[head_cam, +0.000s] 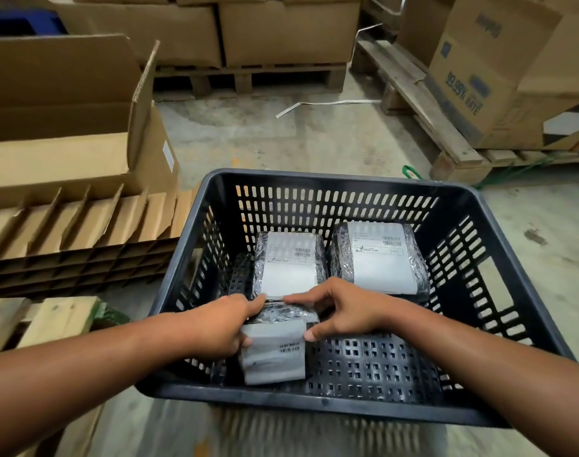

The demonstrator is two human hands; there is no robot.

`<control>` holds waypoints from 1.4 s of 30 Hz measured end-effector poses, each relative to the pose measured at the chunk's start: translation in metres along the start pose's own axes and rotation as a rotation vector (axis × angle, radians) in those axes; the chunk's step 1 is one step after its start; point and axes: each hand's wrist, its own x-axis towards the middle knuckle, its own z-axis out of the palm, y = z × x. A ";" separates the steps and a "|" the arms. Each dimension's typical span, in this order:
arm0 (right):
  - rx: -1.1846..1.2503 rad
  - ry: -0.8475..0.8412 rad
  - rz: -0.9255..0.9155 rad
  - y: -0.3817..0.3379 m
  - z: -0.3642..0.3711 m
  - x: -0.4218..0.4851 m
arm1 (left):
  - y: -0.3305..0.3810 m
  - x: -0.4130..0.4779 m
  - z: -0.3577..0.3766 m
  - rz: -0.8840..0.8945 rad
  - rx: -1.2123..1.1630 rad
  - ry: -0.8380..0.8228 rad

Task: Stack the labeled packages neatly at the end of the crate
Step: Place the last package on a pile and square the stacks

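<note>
A black perforated plastic crate (347,184) stands on the floor in front of me. Two black-wrapped packages with white labels lie side by side at its far end, one on the left (289,262) and one on the right (380,255). A third labeled package (275,354) sits near the crate's near left corner, tilted with its label facing me. My left hand (218,324) grips its left side and top. My right hand (334,308) holds its top right edge, thumb against the label's side. Both hands are inside the crate.
An open cardboard box (67,133) and a stack of cardboard dividers (83,235) lie to the left. Wooden pallets with cartons stand behind (248,77) and to the right (429,117). A wooden block (60,318) sits at the near left. Bare concrete floor lies beyond the crate.
</note>
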 end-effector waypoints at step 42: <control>-0.054 0.429 -0.055 -0.007 -0.048 -0.006 | 0.006 0.027 -0.079 0.141 -0.361 0.240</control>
